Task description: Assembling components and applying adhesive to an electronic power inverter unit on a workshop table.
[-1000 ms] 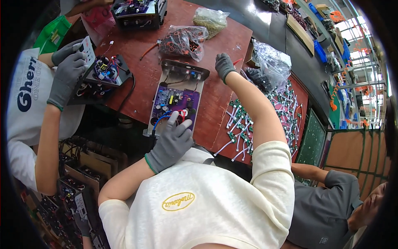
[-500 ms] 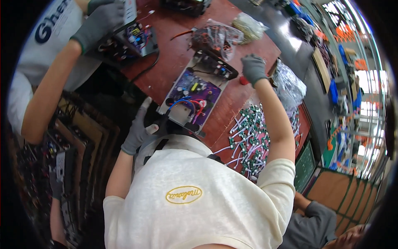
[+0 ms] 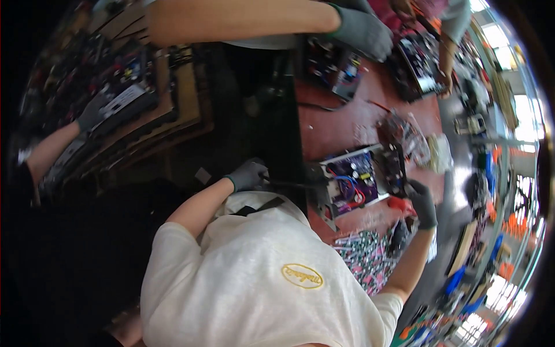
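An open metal chassis [image 3: 340,209] lies on the red-brown table, holding a purple circuit board [image 3: 363,165] with blue and red wires. A black panel [image 3: 394,173] stands at its far end. My gloved right hand [image 3: 423,207] is bent at the panel's right end, its fingertips against it and partly hidden. Close by sits a red object [image 3: 400,203] of unclear kind. My gloved left hand [image 3: 248,174] is closed off the table's left side. From it a thin dark cord [image 3: 289,184] runs toward the chassis, blurred against the dark background.
Many small green-and-white wired connectors [image 3: 361,251] lie right of the chassis. Bagged parts [image 3: 407,136] are beyond it. A co-worker's gloved hand [image 3: 364,34] reaches over another unit [image 3: 335,66] at the top. Racked boards [image 3: 185,95] and another gloved hand [image 3: 92,114] are at left.
The view has swung left, so the table appears farther right. My left hand has gone from open near the chassis to closed on a cord. My right hand has moved to the panel.
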